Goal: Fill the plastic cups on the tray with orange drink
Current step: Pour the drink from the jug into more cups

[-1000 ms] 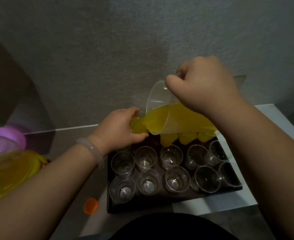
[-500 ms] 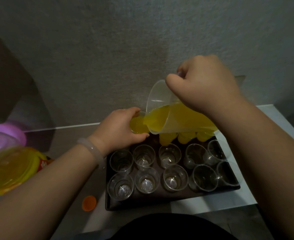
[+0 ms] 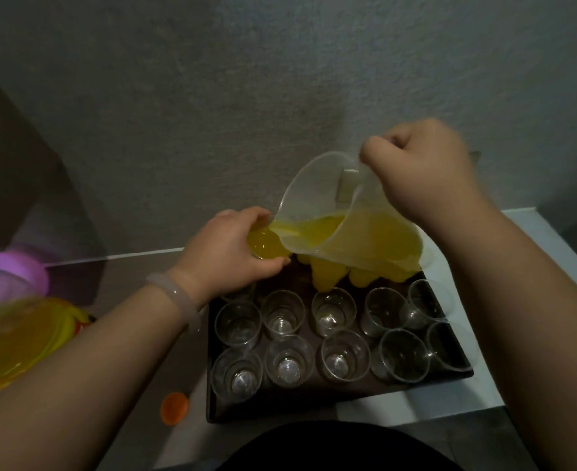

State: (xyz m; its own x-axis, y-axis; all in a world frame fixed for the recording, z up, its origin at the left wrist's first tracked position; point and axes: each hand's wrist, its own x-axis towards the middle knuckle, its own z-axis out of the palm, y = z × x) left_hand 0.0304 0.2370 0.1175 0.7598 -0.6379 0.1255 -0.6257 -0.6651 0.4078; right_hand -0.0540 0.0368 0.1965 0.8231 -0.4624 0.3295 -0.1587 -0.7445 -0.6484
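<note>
Table (image 3: 416,406): white.
Tray (image 3: 263,411): empty cups (image 3: 282,314) in near rows.
Left hand (image 3: 225,246): grips cup (image 3: 266,244), far-left corner.
Right hand (image 3: 419,168): fisted on tilted jug (image 3: 321,198).

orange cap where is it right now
Head view, lower left: the orange cap lies on the counter, just left of the tray's near corner.

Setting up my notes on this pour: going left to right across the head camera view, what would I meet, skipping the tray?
From the left: container of yellow drink → orange cap → left hand → cup it grips → tilted jug → right hand.
</note>
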